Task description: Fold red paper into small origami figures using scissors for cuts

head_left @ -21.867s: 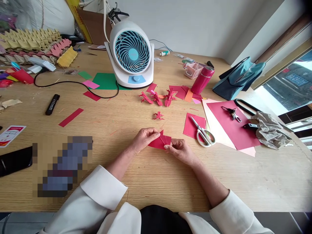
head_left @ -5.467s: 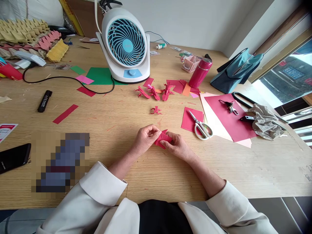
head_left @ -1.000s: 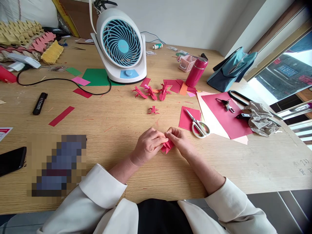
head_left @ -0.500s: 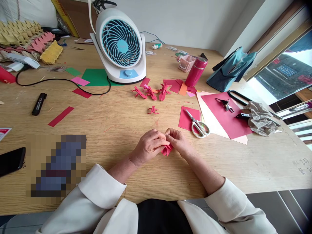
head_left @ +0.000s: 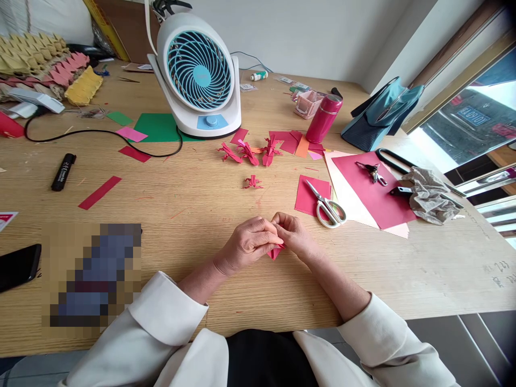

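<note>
Between my hands is a small folded red paper [head_left: 275, 252], mostly covered by my fingers. My left hand [head_left: 255, 241] is closed on it from the left, with thumb and fingers pinched. My right hand [head_left: 293, 232] pinches it from the right, its fingertips touching those of my left. Beyond them a small red origami figure [head_left: 252, 182] stands on the wooden table [head_left: 193, 204]. Farther back sit several more red origami figures [head_left: 250, 152]. To the right, white-handled scissors [head_left: 329, 210] lie partly on red paper squares [head_left: 309, 192].
A white fan [head_left: 201, 75] stands at the back, its black cord [head_left: 100, 130] running left. A red flask [head_left: 323, 118] and a blue bag [head_left: 379, 118] are at the back right. Large red paper [head_left: 373, 199], a black marker [head_left: 63, 172] and a phone [head_left: 18, 267] lie about.
My fingers have closed in further over the folded red paper, so less of it shows. The other things stay where they were; the view has shifted very slightly.
</note>
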Demonstrator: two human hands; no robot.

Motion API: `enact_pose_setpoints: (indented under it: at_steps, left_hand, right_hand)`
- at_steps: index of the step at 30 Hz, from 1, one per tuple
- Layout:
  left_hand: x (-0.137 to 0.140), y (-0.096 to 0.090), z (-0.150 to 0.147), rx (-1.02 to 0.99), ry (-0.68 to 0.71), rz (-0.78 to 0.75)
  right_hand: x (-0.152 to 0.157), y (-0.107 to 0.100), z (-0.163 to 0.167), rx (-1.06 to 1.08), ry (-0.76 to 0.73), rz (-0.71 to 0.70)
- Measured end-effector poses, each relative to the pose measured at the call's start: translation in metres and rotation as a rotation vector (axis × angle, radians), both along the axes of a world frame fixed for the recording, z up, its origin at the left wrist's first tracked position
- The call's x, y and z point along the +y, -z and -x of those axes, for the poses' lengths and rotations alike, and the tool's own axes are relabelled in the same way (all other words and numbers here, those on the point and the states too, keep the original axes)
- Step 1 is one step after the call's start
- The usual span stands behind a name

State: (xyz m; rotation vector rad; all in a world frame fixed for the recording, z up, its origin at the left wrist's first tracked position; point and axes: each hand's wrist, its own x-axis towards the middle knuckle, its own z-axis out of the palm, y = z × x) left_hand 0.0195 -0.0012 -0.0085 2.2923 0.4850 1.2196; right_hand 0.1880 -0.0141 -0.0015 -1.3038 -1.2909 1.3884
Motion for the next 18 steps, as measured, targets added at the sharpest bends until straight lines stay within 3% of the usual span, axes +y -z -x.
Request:
enact_pose_setpoints:
  at_steps: [10, 18]
  left_hand:
    - [-0.0023, -0.0029, -0.0022, -0.018, 0.006, -0.006]
    - [-0.0029, -0.0025, 0.0014, 0.136, -0.071, -0.163]
  right_hand:
    - [-0.0012, 0.0006, -0.001, -0.002, -0.03, 0.008]
    - [-0.0025, -0.0027, 0.0009, -0.003, -0.052, 0.026]
